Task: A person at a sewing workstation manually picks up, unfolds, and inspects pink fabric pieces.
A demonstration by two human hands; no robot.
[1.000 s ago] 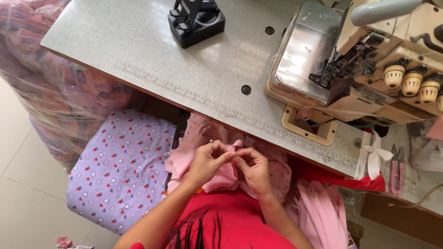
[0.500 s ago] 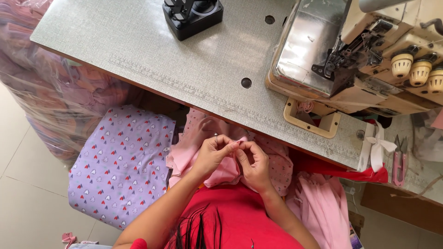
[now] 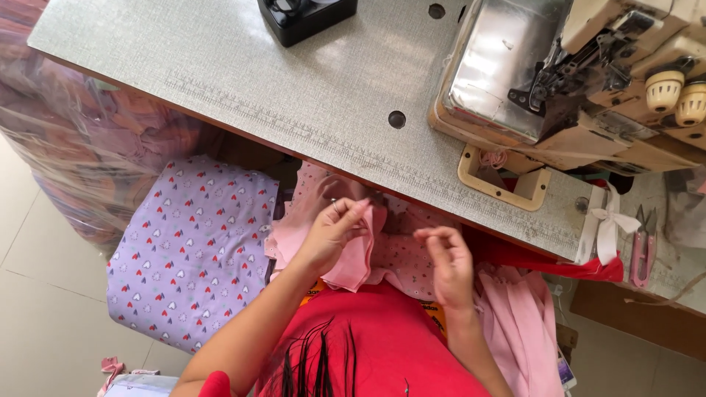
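Since the earlier frame, the two hands have been drawn apart: they were pinched together at one spot on the pink fabric, and now the left hand (image 3: 334, 234) is seen left of centre with a fold of the plain pink fabric piece (image 3: 353, 257) gripped between thumb and fingers, while the right hand (image 3: 447, 265) has been shifted toward the right, its fingertips curled narrowly together; whether a thread or an edge is pinched there cannot be told. The pink fabric is held over the lap, just below the table edge (image 3: 412, 192), with a dotted pink garment (image 3: 401, 254) lying beneath it. No cloth has yet been placed under the sewing machine (image 3: 529, 81) in the upper right of the frame, so the work is judged to be in preparation only: pieces are being separated or aligned by hand, and stitching is left to be done. A purple heart-print bundle (image 3: 191, 250) is seen at lower left, and pink thread snips (image 3: 643, 246) lie at the right edge.
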